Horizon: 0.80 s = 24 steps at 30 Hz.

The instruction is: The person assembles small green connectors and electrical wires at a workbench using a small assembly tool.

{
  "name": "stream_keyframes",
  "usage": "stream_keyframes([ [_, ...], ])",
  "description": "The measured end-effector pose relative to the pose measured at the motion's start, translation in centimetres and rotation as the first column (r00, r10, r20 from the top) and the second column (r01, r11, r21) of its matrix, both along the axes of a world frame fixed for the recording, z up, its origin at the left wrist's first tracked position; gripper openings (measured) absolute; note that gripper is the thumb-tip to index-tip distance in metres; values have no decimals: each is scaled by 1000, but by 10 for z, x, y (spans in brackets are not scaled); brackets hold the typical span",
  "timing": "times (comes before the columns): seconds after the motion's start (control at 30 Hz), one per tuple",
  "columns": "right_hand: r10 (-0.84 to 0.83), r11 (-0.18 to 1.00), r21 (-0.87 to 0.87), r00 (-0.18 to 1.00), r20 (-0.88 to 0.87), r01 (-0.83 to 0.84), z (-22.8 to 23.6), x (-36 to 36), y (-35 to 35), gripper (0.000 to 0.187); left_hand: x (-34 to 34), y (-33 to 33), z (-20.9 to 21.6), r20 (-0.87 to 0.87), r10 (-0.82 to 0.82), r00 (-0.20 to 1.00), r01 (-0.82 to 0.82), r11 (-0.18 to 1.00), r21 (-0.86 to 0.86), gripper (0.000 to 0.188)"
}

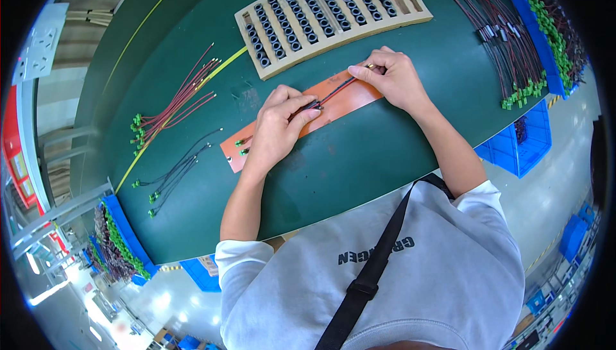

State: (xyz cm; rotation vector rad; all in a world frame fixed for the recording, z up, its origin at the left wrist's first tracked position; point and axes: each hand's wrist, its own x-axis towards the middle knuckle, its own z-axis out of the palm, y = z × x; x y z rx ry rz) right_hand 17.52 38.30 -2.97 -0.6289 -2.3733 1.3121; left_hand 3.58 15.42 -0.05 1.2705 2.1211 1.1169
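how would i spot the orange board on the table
On the green table, find the tan tray with rows of dark rings. Just below it in the picture, the board slants under the left hand and right hand, a long, flat strip. Its orange face sets it apart from the tray and the loose wires to its left.

Pale, shiny floor [204, 311]; bright lights [49, 293].

On my feed I'm seeing a beige tray [337, 40] of dark rings [309, 30] resting on the surface [359, 157], a blue bin [538, 148] sitting below the right edge, a white socket panel [43, 45] showing at left
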Motion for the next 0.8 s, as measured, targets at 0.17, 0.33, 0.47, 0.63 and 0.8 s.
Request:
stream_keyframes([
  [0.17,-3,1000,-21,999,40,4,2,1,2,41,2,1,1,-8,-4,1000,4,1000,10,23],
  [0.33,8,1000,-22,999,49,-7,1,0,3,41,2,2,2,-37,2,999,-1,1000,11,22],
  [0.47,2,999,-44,1000,22,-2,1,-1,1,40,-1,0,-1,-35,1,999,0,1000,13,22],
  [0.63,3,999,-39,1000,-3,-3,-2,0,2,38,-3,3,2,12,-22,1000,22,1000,-14,22],
  [0.8,17,1000,-9,1000,-10,-17,-1,-1,1,36,-1,4,4,4,-4,1000,4,999,-33,22],
])
